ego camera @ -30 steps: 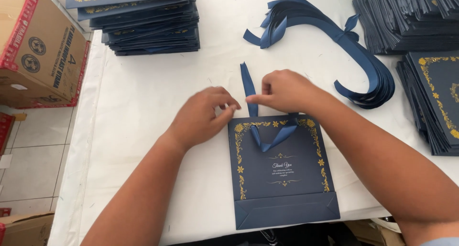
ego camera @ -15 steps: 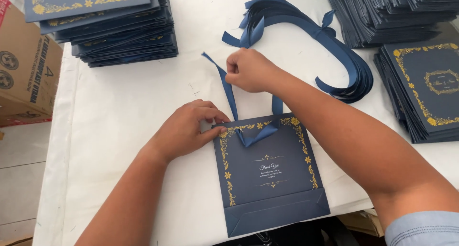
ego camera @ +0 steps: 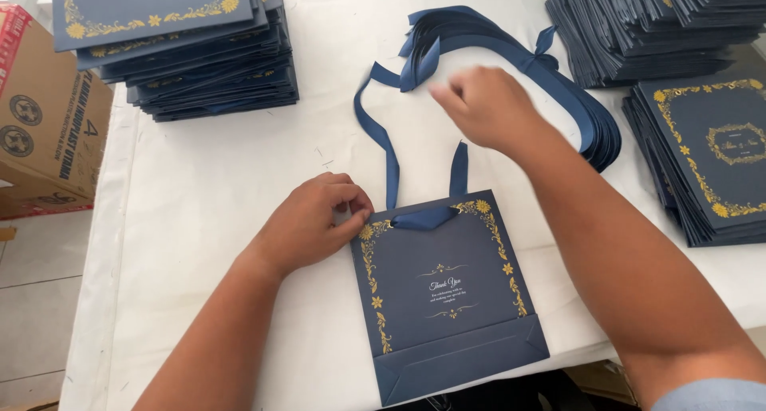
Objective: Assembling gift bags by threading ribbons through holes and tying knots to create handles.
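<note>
Here the left hand (ego camera: 315,219) pinches the bag (ego camera: 447,291) corner while the blurred right hand (ego camera: 487,108), grip unclear, should draw the ribbon (ego camera: 383,140) evenly.

In front of you lay a flat navy paper gift bag (ego camera: 447,291) with gold floral corners, its bottom flap folded up, pinned at its top left corner by your left hand (ego camera: 307,219). Stacks of the same bags stood at the far left (ego camera: 171,48), far right (ego camera: 662,24) and right edge (ego camera: 710,156) of the table. Left of the table sat a brown cardboard box (ego camera: 44,124) with red trim and black round marks
</note>
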